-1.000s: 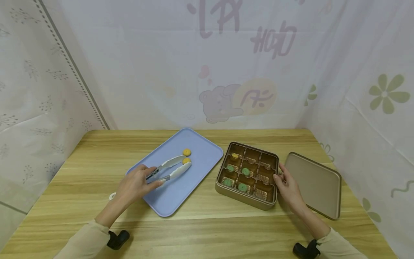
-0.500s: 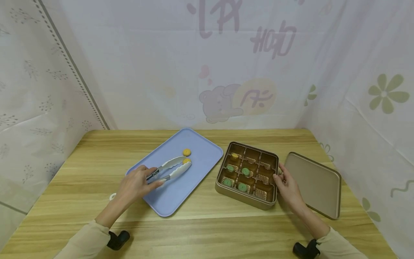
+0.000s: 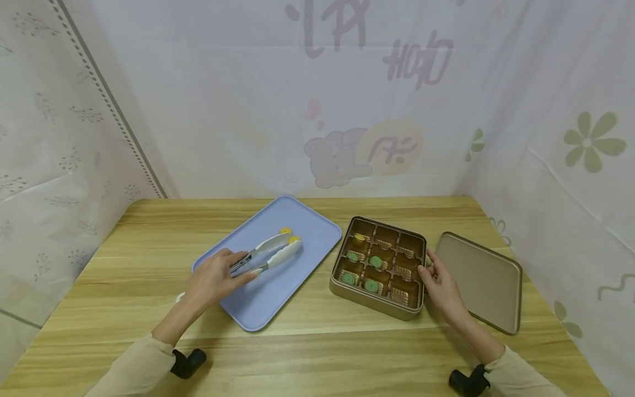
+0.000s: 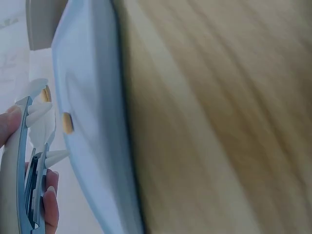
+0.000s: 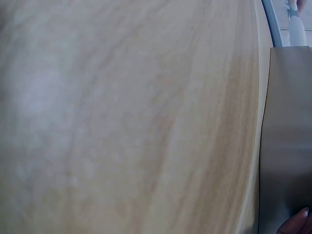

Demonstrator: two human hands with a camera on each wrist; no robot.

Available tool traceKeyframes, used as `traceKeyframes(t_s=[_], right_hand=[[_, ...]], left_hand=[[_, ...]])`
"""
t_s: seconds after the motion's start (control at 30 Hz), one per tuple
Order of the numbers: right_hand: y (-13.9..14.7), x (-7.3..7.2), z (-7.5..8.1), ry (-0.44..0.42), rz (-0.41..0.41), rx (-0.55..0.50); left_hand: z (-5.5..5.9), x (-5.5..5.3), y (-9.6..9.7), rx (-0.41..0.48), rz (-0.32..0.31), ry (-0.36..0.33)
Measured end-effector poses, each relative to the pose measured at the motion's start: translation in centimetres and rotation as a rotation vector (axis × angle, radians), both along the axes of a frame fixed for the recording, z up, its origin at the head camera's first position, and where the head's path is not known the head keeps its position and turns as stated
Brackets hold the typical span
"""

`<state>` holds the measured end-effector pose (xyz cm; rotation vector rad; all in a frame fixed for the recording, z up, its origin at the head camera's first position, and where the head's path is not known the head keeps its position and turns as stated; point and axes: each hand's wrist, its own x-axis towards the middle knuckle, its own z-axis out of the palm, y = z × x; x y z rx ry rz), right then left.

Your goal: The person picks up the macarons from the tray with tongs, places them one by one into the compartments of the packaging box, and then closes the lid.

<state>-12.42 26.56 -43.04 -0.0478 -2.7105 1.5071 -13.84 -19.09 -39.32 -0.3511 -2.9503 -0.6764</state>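
Wood-grain table [image 3: 317, 358], pale printed cloth [image 3: 223, 110] behind. Head view: left hand [image 3: 213, 278] grips tongs [image 3: 285, 254], tips narrowed on a yellow disc [image 3: 295, 240] over the blue tray [image 3: 258, 309]; second disc [image 3: 285, 230] just beside. Right hand [image 3: 443, 289] holds the compartmented box [image 3: 369, 302] by its edge. Left wrist view: yellow disc clear of tray — second disc resting on it. Right wrist view: fingertips [image 5: 295, 224] against box wall.

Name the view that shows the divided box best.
Head: it shows the divided box from above, with its compartments. Right wrist shows only outer wall; left wrist, a small piece at top left.
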Motion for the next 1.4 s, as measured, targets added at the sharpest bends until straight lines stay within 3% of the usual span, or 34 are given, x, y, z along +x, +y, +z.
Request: traceKeyframes(t_s=[0.37, 0.67, 1.0, 1.2, 1.4], right_hand=[[0.1, -0.1, -0.2, 0.009, 0.0, 0.013], [0.1, -0.1, -0.4, 0.004, 0.0, -0.026], [0.1, -0.1, -0.3, 0.008, -0.004, -0.039], [0.0, -0.1, -0.2, 0.008, -0.001, -0.039], [0.0, 0.0, -0.3, 0.017, -0.009, -0.017]], left_hand=[[1.3, -1.6, 4.2, 0.076, -0.065, 0.031], [2.2, -2.8, 8.4, 0.106, -0.137, 0.006], [2.5, -3.4, 12.3, 0.063, -0.199, 0.041], [2.4, -3.9, 14.0, 0.031, -0.238, 0.082], [2.2, -4.3, 15.4, 0.014, -0.259, 0.079]])
